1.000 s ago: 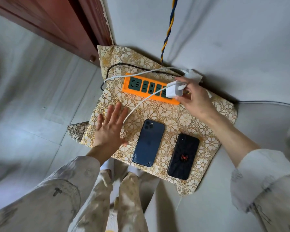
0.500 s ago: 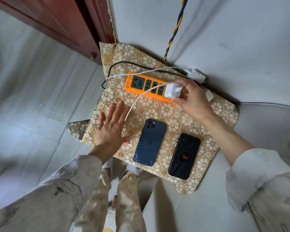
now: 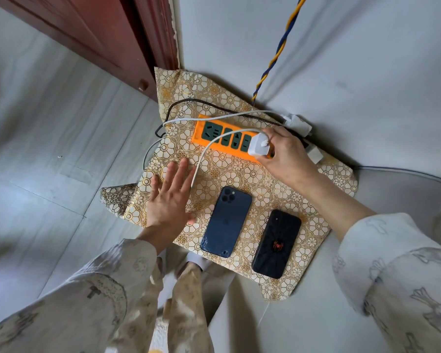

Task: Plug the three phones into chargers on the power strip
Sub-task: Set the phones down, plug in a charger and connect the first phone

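Note:
An orange power strip (image 3: 215,142) with dark green sockets lies at the back of a flower-patterned cloth (image 3: 242,174). My right hand (image 3: 287,155) grips a white charger block (image 3: 259,148) and holds it against the strip's right end. The block's white cable (image 3: 206,154) curves down to my left hand (image 3: 169,200), which lies flat with fingers spread on the cloth and covers whatever is beneath it. A dark blue phone (image 3: 227,221) and a black phone with a red spider mark (image 3: 276,244) lie face down near the front. Two more white chargers (image 3: 298,123) (image 3: 315,155) sit behind my right hand.
A dark wooden door frame (image 3: 138,47) stands at the back left. A blue and yellow twisted cord (image 3: 278,52) runs down the grey wall to the cloth. A black cable (image 3: 178,108) loops behind the strip. My knees (image 3: 183,289) are below the cloth's front edge.
My right hand has brought the white charger block from above the strip down onto its right end. My left hand has stayed flat on the cloth.

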The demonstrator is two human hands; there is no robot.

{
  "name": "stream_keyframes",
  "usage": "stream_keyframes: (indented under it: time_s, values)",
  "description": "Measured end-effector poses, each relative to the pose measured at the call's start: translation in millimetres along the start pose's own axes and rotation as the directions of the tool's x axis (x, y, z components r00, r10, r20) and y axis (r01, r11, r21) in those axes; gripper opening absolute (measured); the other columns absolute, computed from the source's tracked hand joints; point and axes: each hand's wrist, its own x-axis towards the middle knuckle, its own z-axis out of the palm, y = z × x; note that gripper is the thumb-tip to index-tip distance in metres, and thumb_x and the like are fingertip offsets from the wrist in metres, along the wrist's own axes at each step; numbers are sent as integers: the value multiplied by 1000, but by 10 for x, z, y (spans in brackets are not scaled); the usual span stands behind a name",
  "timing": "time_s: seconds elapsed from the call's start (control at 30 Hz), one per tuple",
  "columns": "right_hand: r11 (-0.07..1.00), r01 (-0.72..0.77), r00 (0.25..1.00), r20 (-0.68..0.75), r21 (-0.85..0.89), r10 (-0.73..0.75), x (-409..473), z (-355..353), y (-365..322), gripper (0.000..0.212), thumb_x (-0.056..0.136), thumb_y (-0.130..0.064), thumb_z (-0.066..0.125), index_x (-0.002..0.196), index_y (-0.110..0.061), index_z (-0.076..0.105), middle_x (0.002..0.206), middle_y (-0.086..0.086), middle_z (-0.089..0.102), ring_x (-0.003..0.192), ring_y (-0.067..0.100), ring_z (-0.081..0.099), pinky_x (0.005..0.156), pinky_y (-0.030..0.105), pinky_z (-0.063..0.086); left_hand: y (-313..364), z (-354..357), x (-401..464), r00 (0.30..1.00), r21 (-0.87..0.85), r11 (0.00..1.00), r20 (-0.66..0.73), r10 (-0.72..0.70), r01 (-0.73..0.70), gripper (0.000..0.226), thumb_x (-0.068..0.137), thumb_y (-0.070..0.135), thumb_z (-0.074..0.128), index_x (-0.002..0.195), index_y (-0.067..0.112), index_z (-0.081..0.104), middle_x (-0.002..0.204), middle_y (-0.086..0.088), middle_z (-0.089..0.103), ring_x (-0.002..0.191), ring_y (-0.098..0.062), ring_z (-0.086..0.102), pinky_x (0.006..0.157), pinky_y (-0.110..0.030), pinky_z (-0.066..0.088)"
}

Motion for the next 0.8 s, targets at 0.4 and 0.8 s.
stream_keyframes:
  time_s: [0.4,0.8]
  values:
    - [920,-347,933,-29,180,358,-259,129,-244,80,82,-26,66,144,-11,18,150,10,30,138,26,27,112,40,25,-211,-323,-208,999,-525,851,39,31,-6,20,80,22,66,99,15,65,127,2,57,111,-16,55,92,-30,44]
    - [677,-435,847,525,594,83,-1647,798,-1186,55,92,-31,48,142,-19,29,147,-2,38,134,11,35,110,30,29,83,-917,-640,994,-618,784,47,102,-51,18,82,22,63,65,27,65,59,11,65,56,-3,63,65,-22,51]
